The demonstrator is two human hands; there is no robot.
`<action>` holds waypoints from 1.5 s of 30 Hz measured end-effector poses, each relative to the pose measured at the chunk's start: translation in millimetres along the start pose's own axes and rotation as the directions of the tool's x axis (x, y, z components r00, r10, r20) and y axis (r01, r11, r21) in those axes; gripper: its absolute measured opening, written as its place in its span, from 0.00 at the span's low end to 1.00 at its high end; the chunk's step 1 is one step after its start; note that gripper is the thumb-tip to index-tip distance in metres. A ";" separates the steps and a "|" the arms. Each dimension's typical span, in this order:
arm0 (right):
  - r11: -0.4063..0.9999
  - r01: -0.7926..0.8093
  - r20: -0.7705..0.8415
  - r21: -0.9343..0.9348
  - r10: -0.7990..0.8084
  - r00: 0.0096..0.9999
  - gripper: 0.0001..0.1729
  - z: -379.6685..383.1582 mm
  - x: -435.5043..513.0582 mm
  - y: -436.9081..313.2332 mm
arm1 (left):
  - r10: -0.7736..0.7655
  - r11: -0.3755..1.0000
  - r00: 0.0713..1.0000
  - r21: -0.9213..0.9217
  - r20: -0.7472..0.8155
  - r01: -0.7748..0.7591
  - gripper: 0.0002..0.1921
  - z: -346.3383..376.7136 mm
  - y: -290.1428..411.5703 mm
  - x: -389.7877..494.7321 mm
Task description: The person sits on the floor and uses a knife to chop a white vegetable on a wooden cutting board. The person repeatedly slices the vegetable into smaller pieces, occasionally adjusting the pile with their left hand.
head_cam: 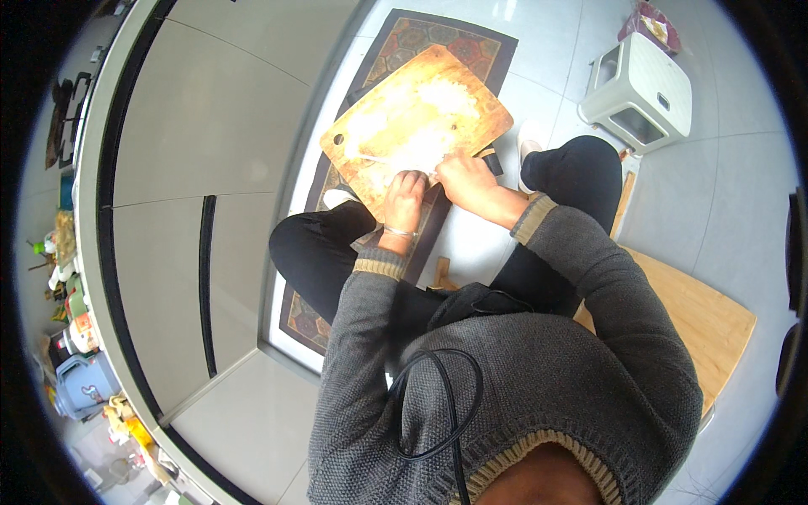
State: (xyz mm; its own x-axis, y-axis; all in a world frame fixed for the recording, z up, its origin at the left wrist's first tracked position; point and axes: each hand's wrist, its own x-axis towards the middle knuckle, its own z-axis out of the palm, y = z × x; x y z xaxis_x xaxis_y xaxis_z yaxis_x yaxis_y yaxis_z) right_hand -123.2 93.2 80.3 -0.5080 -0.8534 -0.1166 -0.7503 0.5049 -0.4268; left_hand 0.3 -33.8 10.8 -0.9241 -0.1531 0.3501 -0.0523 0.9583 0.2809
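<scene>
A wooden cutting board (363, 117) with a hanging hole lies low in front of me, between my knees. Pale chopped food (447, 98) is spread over it, and glare washes out much of its detail. At the board's near edge, my left hand (405, 196) rests with bent fingers over whitish material. Close beside it, my right hand (466, 178) is curled, its fingertips at the same spot. Whatever lies under or between the fingers is hidden or too bright to make out. A thin whitish strip (369, 157) lies left of the hands.
Under the board is a patterned floor mat (404, 38). Grey cabinet fronts (208, 120) rise at the left, below a cluttered counter with a blue jug (88, 385). At the right stand a white plastic stool (656, 82), a reddish bin (672, 41) and a wooden seat (701, 309).
</scene>
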 end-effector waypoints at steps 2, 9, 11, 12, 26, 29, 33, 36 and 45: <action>1.000 0.014 0.022 0.019 -0.015 1.000 0.09 -5.4 -0.7 2.9 | 0.011 1.000 0.999 0.011 -0.036 -0.011 0.13 -2.8 1.2 -0.4; 0.999 0.046 0.003 0.030 -0.046 0.999 0.10 -12.9 -14.2 4.1 | 0.037 0.999 0.994 0.025 -0.101 -0.035 0.12 4.7 -2.6 -1.5; 1.000 0.013 0.028 -0.001 -0.013 1.000 0.11 -9.9 -13.4 2.4 | 0.024 1.000 0.995 0.018 -0.097 -0.022 0.12 7.0 -3.2 -1.8; 1.000 0.009 0.018 -0.016 -0.008 1.000 0.11 -7.2 -13.0 0.3 | 0.022 1.000 0.995 0.009 -0.100 -0.021 0.12 7.4 -3.4 -1.6; 0.996 0.037 0.056 0.083 -0.042 0.998 0.09 -24.7 -17.9 2.4 | 0.033 0.998 0.997 0.053 -0.077 -0.029 0.10 -1.8 -0.8 -1.7; 0.999 0.016 0.096 0.038 -0.020 0.995 0.09 -20.1 -16.7 -1.6 | 0.061 0.996 0.989 0.077 -0.134 -0.051 0.11 1.0 -1.8 -0.6; 0.999 0.007 0.010 0.050 -0.008 1.000 0.09 -4.9 -10.1 -3.8 | 0.012 1.000 0.997 0.018 -0.070 -0.011 0.13 1.5 -3.3 -2.9; 0.996 0.044 -0.006 0.075 -0.044 0.999 0.10 -5.9 -6.3 5.1 | 0.008 1.000 0.999 -0.028 -0.047 -0.009 0.13 -1.1 -5.5 -5.7; 0.999 0.013 0.085 0.038 -0.016 0.996 0.10 -16.5 -18.0 1.3 | 0.023 0.999 0.996 0.026 -0.082 -0.021 0.12 1.5 -6.9 -7.0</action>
State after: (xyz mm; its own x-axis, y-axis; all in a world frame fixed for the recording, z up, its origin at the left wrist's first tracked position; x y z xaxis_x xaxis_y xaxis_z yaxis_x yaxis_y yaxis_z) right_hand -122.0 111.4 96.6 -0.4581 -0.8694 -0.1852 -0.7401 0.4885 -0.4622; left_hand 6.6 -39.1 5.1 -0.8910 -0.1502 0.4284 -0.0426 0.9672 0.2504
